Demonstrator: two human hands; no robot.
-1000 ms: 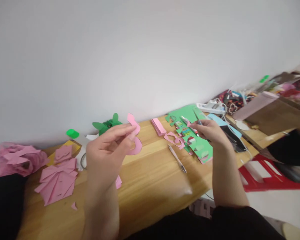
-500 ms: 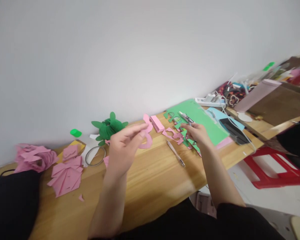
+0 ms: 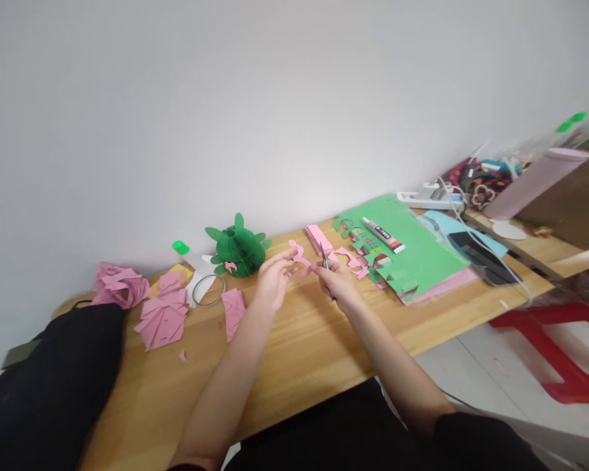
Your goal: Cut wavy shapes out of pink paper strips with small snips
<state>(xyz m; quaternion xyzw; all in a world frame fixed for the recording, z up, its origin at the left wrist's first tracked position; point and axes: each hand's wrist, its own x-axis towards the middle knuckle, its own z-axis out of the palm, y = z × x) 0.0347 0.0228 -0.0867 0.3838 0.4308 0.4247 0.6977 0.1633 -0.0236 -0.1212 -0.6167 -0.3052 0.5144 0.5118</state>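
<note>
My left hand (image 3: 273, 280) holds a curvy pink paper cutout (image 3: 301, 263) by its left side, just above the table. Close to its right edge, my right hand (image 3: 339, 285) is closed around a pair of scissors (image 3: 324, 256), the pointed metal tip upward. The right fingertips are at or very near the cutout's lower end; whether they touch it I cannot tell. Behind the hands sits a stack of pink paper strips (image 3: 319, 239). Pink paper scraps (image 3: 354, 261) lie just right of the right hand. A green honeycomb paper turtle (image 3: 243, 250) stands behind the left hand.
A glue tube (image 3: 383, 235) lies on green paper (image 3: 422, 255), with a phone (image 3: 483, 257) farther right. Leftward are a silver ring (image 3: 209, 290), folded pink papers (image 3: 164, 317), a pink paper bundle (image 3: 119, 286) and a black bag (image 3: 61, 379). A red stool (image 3: 559, 360) stands on the floor.
My right hand has come left from beside the glue tube, bringing the scissors to the pink cutout. My left hand has lowered with the cutout. The camera view has shifted.
</note>
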